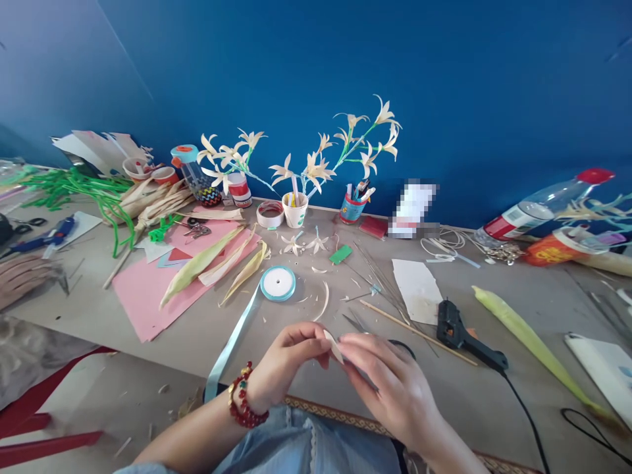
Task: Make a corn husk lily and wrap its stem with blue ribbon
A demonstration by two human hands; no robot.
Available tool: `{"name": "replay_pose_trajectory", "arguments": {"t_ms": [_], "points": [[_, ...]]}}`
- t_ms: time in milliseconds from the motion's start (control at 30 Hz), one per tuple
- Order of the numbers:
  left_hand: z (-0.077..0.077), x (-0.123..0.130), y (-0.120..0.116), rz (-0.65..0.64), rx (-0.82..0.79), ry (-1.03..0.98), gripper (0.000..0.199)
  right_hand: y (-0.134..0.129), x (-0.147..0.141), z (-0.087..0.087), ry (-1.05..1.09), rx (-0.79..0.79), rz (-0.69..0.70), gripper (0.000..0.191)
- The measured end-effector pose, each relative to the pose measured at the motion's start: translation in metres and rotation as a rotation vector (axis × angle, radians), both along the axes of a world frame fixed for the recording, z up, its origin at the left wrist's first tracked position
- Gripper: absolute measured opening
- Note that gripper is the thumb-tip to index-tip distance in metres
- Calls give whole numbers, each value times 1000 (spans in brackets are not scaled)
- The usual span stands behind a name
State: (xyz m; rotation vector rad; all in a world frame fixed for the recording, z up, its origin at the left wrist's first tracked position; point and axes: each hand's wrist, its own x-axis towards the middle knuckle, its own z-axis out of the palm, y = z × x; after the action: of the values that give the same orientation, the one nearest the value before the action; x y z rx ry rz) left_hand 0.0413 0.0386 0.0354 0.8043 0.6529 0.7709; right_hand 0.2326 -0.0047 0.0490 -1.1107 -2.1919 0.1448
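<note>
A small cream petal-shaped piece of husk is held between both hands near the table's front edge. My left hand, with red bead bracelets at the wrist, pinches it from the left. From the right, my right hand has its thumb and fingers closed on the same piece. Scissors lie partly hidden behind my right hand. A ribbon spool sits beyond my left hand, its blue ribbon trailing to the table edge. Two loose husk flowers rest on the table behind the spool.
A paper cup holds flower stems. A black glue gun, a wooden stick and a green husk lie right. Pink paper with husks lies left. Another person's hand rests at the far left.
</note>
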Motion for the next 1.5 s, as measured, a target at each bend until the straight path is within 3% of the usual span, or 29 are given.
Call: {"name": "replay_pose_trajectory", "arguments": {"t_ms": [167, 233, 367, 433, 500, 667, 933, 1200, 1333, 1400, 1500], "points": [[-3, 0, -4, -27, -9, 20, 21, 4, -1, 2, 52, 114, 70, 26], [-2, -1, -5, -21, 41, 71, 21, 1, -1, 3, 150, 65, 60, 24], [5, -4, -9, 145, 444, 320, 8, -3, -3, 1, 445, -246, -97, 14], [9, -3, -10, 141, 647, 433, 10, -3, -6, -1, 532, -372, -156, 10], [11, -1, -10, 102, 734, 503, 4, -3, -8, -4, 561, -443, -172, 11], [7, 6, -10, 139, 768, 541, 13, -4, -10, -8, 528, -475, -175, 5], [1, 11, -11, 265, 931, 552, 16, -5, -17, -1, 389, -189, -169, 16], [-2, 9, -10, 336, 1003, 643, 17, -12, -19, -10, 442, -96, -155, 19], [-6, -5, -3, 414, 948, 731, 15, -17, -12, -9, 592, -86, -258, 19], [-2, -9, -3, 395, 893, 709, 15, -17, -10, -8, 634, -112, -307, 17], [7, -8, -7, 261, 895, 590, 12, -14, -11, -11, 598, -142, -340, 14]]}}
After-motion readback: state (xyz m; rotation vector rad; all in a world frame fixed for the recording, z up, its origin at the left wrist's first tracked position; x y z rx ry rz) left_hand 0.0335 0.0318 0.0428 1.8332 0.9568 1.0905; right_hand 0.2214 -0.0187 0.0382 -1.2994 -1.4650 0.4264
